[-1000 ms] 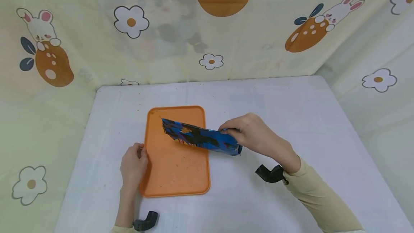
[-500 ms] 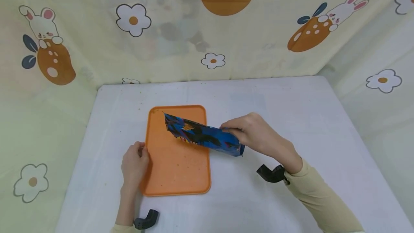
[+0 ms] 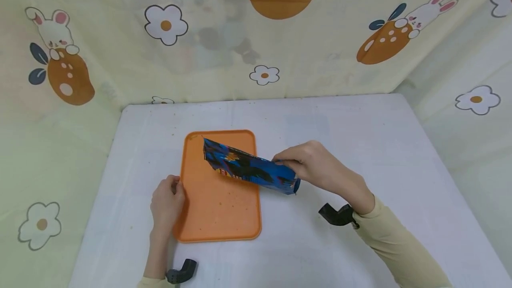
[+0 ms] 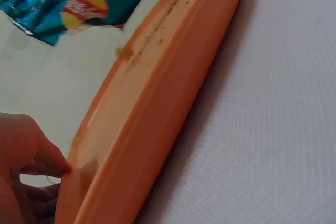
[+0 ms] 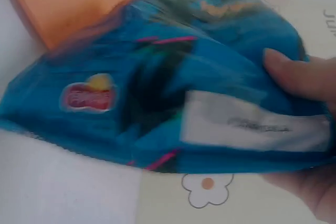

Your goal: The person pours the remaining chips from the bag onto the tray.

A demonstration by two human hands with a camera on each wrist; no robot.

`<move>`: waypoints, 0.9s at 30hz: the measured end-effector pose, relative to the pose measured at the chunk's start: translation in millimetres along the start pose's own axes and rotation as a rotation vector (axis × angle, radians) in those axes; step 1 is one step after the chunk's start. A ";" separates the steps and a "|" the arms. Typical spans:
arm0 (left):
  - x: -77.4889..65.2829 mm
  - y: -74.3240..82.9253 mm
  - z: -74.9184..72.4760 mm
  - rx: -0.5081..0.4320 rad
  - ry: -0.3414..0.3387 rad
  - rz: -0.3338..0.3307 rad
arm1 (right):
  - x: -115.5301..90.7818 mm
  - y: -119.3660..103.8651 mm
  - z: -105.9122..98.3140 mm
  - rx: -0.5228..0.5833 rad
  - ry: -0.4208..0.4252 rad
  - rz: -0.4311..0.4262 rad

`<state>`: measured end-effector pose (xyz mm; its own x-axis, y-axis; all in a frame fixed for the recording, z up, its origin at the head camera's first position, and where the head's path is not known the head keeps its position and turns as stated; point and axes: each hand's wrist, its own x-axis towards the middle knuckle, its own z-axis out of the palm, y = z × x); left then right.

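A blue chip bag (image 3: 250,167) with dark, yellow and red print hangs slantwise above the orange tray (image 3: 224,221), its left end higher than its right. My right hand (image 3: 314,166) pinches the bag's upper edge near the right end, and the right wrist view shows the thumb (image 5: 291,74) pressed on the blue film. At the tray's left side my left hand (image 3: 167,203) holds the rim between thumb and fingers. Small crumbs lie on the tray, and one blurred yellowish piece (image 4: 125,53) shows near its rim in the left wrist view. The bag's contents are hidden.
The tray rests on a white-covered table (image 3: 340,252). A few specks dot the cover left of the tray. Behind and at the sides hangs a pale curtain (image 3: 200,79) printed with flowers and rabbits. Black camera mounts (image 3: 336,214) sit at both wrists.
The bag's left end has risen slightly and the bag tilts more. Both hands hold nearly the same places; the whole head view has shifted a little.
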<state>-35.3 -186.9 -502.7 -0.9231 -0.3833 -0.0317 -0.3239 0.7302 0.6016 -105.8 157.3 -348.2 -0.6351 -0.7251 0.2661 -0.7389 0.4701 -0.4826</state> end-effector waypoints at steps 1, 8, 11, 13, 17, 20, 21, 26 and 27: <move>-0.1 0.1 -0.1 -0.002 0.002 0.003 | 0.0 -0.1 -0.4 0.001 0.011 -0.002; 0.5 -0.3 0.2 0.001 0.008 0.004 | 0.1 -1.2 -1.7 0.000 0.008 -0.017; 1.1 -0.5 0.8 -0.001 0.001 0.007 | -0.6 -0.6 -1.4 0.003 -0.002 -0.003; 1.2 -0.3 0.9 -0.005 -0.001 0.009 | -0.8 0.4 -0.6 0.003 -0.005 -0.002; 0.9 0.9 -0.5 -0.013 -0.004 0.011 | -1.0 2.9 1.0 -0.006 -0.011 -0.011; 0.4 2.1 -0.8 -0.008 -0.006 0.004 | -1.2 4.0 1.0 -0.012 -0.014 -0.013; 0.5 2.3 -0.4 -0.006 -0.009 -0.002 | -1.2 4.0 0.5 -0.010 -0.010 -0.015; 0.5 2.4 1.1 0.004 -0.013 -0.023 | -0.1 3.0 -1.6 0.011 0.021 -0.046; 0.4 2.5 1.0 0.004 -0.011 -0.021 | 0.0 2.7 -1.7 0.015 0.027 -0.051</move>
<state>-36.7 -184.7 -502.1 -0.9183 -0.3922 -0.0533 -0.3440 0.7242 0.5977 -108.2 159.5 -348.1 -0.6025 -0.7342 0.3131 -0.7674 0.4250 -0.4801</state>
